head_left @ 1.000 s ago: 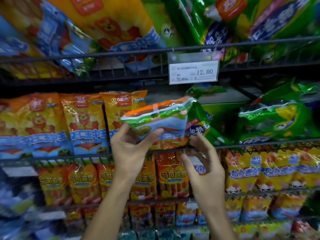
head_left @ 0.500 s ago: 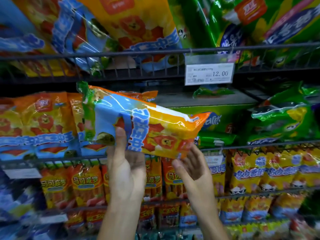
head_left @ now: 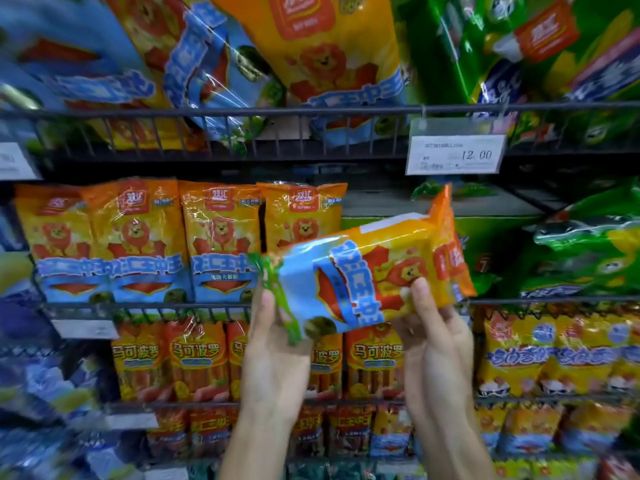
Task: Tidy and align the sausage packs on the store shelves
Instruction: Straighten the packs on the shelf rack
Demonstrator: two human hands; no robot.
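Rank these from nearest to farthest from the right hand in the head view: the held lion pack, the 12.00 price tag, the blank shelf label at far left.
1. Held lion pack, gripped by the right hand.
2. 12.00 price tag, above on the upper rail.
3. Blank shelf label, far left.

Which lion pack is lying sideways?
The lion pack held by both hands, left hand and right hand. The others stand upright in a row on the shelf.

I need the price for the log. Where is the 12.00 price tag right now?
In the head view, the 12.00 price tag hangs upper right on the top shelf's wire rail, above the tilted orange lion pack held in both hands.
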